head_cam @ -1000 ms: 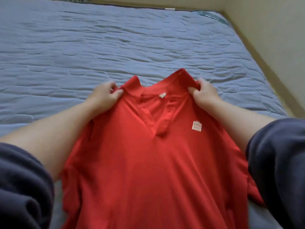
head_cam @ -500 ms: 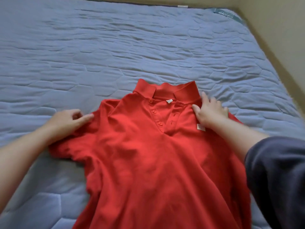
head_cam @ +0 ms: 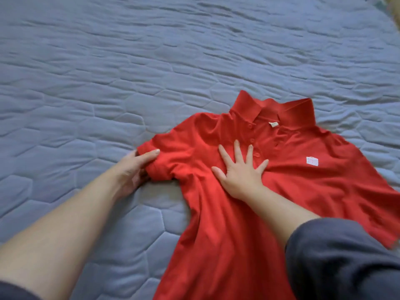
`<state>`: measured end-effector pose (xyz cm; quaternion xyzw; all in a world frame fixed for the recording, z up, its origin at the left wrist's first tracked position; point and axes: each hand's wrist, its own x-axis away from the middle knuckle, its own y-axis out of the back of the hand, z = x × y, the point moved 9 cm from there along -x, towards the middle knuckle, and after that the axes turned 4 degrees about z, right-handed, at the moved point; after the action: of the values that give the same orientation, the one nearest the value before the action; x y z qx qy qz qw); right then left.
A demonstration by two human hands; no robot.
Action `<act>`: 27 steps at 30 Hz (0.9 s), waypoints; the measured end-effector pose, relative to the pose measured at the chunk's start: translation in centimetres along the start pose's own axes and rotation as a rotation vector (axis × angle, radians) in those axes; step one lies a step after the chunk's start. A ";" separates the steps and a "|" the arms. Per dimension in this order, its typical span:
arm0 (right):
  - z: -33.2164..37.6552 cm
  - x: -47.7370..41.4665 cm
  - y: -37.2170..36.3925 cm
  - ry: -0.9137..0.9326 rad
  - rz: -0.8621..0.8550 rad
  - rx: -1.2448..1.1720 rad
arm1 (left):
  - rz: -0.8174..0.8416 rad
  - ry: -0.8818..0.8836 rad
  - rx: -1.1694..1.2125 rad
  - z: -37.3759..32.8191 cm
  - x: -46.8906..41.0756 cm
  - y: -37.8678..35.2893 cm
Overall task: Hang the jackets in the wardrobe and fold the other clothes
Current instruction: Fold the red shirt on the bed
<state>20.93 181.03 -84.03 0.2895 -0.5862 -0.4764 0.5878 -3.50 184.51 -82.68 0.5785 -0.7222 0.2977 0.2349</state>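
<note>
I had the red polo shirt [head_cam: 303,191] lying front up on the blue quilted mattress [head_cam: 108,83], toward its near right side, with the collar [head_cam: 281,109] pointing at the far edge and the hem running out of view below. I kept the left hand [head_cam: 134,169] gripping the cuff of the sleeve [head_cam: 166,156], thumb on top and fingers curled beneath. The right hand [head_cam: 240,172] pressed flat on the chest, fingers spread wide, just beside the buttons [head_cam: 251,140], and a small white label [head_cam: 312,160] sat further right.
</note>
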 end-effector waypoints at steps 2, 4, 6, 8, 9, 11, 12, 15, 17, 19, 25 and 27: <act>-0.1 -1.0 -1.0 -0.024 -0.022 0.038 | 0.005 -0.019 0.008 0.5 -1.0 0.5; -0.4 -2.0 -1.3 -0.036 0.022 0.039 | -0.170 -0.073 -0.084 -0.2 -1.6 3.1; -0.5 -2.3 -0.6 -0.038 0.127 -0.004 | -0.386 -0.171 -0.270 -2.8 -1.2 5.5; -0.4 -1.1 1.1 -0.041 0.114 -0.077 | -0.433 -0.243 -0.443 -6.0 -0.8 5.6; -0.1 0.0 2.1 -0.036 0.048 -0.106 | -0.414 -0.263 -0.477 -7.3 -0.7 5.2; 1.3 3.7 2.7 -0.012 -0.098 -0.134 | -0.367 -0.152 -0.358 -7.0 -0.1 4.7; 2.1 6.1 2.2 0.006 -0.136 -0.135 | -0.348 -0.045 -0.284 -5.3 0.8 4.4; 3.1 11.1 -0.6 0.010 -0.087 -0.133 | -0.259 0.101 -0.250 1.7 5.0 2.9; 2.3 13.8 -2.3 -0.037 -0.017 -0.142 | -0.183 0.120 -0.263 7.3 9.4 1.3; 1.5 16.9 -3.7 -0.064 0.023 -0.133 | -0.079 0.128 -0.354 12.3 14.3 0.1; 0.0 23.9 -5.4 -0.101 0.095 -0.267 | -0.187 -0.024 -0.823 18.9 24.1 2.6; -2.1 26.5 -5.5 -0.203 0.075 -0.360 | -0.341 -0.032 -0.813 19.1 25.9 3.7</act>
<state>18.03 154.64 -78.32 0.1084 -0.5583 -0.5779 0.5853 -12.72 153.65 -79.15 0.5545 -0.6783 -0.0626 0.4781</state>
